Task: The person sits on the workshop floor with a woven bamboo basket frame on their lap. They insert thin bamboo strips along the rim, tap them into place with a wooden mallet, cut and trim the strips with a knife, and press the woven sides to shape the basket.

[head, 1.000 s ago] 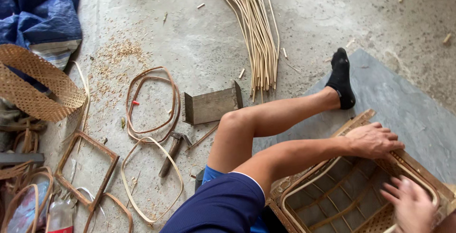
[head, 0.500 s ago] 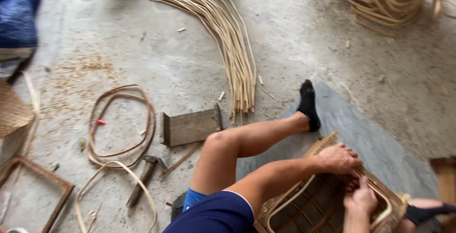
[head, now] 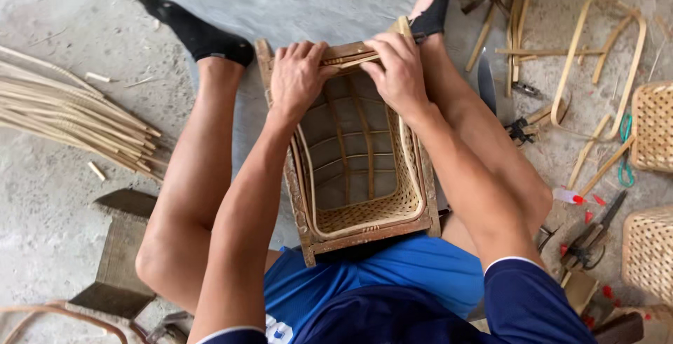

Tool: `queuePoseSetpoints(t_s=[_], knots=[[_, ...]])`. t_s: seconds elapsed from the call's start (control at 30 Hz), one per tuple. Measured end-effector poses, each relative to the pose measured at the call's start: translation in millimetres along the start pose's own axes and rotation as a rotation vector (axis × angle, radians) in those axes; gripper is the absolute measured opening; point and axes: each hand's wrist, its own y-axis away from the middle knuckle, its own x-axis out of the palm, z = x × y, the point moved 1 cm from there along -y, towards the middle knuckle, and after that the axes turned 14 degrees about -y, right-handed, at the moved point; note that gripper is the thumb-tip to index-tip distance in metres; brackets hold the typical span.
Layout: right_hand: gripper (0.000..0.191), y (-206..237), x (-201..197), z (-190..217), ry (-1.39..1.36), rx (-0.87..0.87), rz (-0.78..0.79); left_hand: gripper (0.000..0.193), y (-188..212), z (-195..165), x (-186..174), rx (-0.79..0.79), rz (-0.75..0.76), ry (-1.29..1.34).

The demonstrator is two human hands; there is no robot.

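Your left hand [head: 298, 77] and right hand [head: 399, 70] clamp the far rim of the half-woven basket [head: 361, 169]; it looks light but springy, so hold its stiff wooden frame.

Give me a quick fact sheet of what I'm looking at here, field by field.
Setting: grey concrete floor, person seated with legs apart
Main piece: rectangular woven cane basket in a wooden frame, between the legs
Left hand: pressing on the far rim of the basket
Right hand: gripping thin cane strips at the same rim
Left side: bundle of pale cane rods
Right side: dark-handled knife, finished woven baskets, bent cane pieces
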Motion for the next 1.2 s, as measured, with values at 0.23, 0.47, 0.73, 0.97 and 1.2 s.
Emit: queuePoseSetpoints(t_s=[0.23,0.47,0.73,0.97,1.2], knots=[[0.063,-24,4,-35,-0.033,-0.182,0.296,0.051,4,-5,11,-0.024,0.048,0.017],[0.055,-3,16,-52,0.023,-0.181,0.246,0.048,6,-5,5,0.033,0.056,-0.012],[0.056,9,17,-15,-0.029,0.106,0.22,0.033,34,-3,-6,0.197,0.078,0.011],[0.046,126,-105,-6,-0.323,0.063,-0.17,0.03,58,18,6,0.287,0.139,-0.134],[0.017,434,-289,-75,0.415,1.125,-0.081,0.033,80,25,1,0.184,0.272,-0.053]])
